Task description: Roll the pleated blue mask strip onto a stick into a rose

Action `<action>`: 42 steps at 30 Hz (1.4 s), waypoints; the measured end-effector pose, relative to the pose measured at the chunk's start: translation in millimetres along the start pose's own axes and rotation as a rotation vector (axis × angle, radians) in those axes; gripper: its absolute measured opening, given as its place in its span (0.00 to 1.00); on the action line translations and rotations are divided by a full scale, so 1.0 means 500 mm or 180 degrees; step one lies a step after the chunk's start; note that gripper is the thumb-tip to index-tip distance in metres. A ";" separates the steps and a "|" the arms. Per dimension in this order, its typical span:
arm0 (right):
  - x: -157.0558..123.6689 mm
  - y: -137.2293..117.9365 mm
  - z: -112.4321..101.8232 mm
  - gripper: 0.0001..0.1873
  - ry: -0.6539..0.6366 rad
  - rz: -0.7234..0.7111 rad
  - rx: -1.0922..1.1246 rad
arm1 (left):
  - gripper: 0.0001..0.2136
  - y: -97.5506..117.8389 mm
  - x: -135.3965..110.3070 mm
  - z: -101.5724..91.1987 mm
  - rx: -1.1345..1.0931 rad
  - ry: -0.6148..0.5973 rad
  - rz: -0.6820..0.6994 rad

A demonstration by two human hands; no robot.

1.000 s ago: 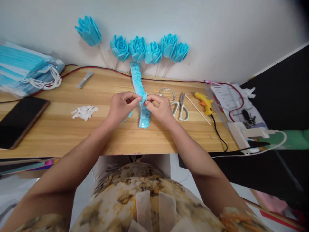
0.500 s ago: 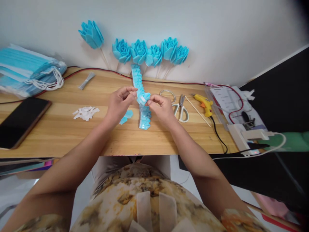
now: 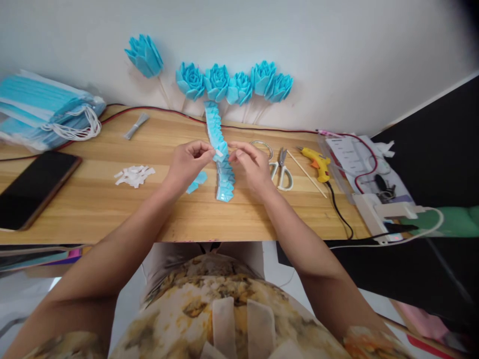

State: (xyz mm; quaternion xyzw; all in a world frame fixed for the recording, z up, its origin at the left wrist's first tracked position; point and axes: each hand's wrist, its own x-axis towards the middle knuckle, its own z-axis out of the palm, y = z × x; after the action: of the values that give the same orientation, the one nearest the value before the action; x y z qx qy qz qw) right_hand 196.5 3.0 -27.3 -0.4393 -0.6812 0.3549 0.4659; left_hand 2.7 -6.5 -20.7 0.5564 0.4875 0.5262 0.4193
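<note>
My left hand (image 3: 190, 160) pinches a small blue petal (image 3: 219, 155) with a white strip on it between thumb and fingertips. Just right of it, my right hand (image 3: 251, 162) hovers with its index finger stretched out and its fingertips off the petal. Beneath both hands, a long overlapping row of folded blue petals (image 3: 214, 124) runs from the wall toward the table's front. A few loose blue pieces (image 3: 197, 182) lie beside my left wrist, partly covered by it. A pile of white strips (image 3: 134, 176) sits farther left.
Several blue fabric flowers (image 3: 217, 82) on sticks lean against the wall. Scissors (image 3: 281, 167), a wooden stick (image 3: 307, 173) and a yellow glue gun (image 3: 316, 162) lie to the right. At left are a phone (image 3: 35, 189), bagged face masks (image 3: 45, 107) and a bundle of ties (image 3: 135, 125).
My right fingers have let go of the petal and moved slightly away from it. The petal has turned and shifted a little in my left hand's pinch.
</note>
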 end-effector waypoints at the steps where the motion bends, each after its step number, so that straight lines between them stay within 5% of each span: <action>1: -0.002 -0.004 0.001 0.13 0.0113 -0.0075 -0.0090 | 0.05 -0.001 0.000 0.001 -0.0007 0.0061 0.0017; 8: -0.014 -0.025 0.016 0.10 0.0155 -0.0834 -0.1004 | 0.06 0.000 -0.007 0.007 -0.0146 -0.0067 -0.0030; 15: -0.007 -0.017 0.014 0.09 -0.0008 -0.0568 -0.1040 | 0.08 -0.004 -0.009 0.010 -0.0183 -0.0353 0.0066; 42: -0.006 -0.020 0.017 0.08 -0.0134 -0.0447 -0.1039 | 0.04 -0.010 -0.012 0.013 0.0024 -0.0280 0.0182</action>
State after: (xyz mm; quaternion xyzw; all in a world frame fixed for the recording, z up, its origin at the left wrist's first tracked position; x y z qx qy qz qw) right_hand 186.5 -4.2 -21.9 -0.4529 -0.7684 0.2154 0.3976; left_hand 8.6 -11.5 -27.1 0.5943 0.4544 0.5111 0.4231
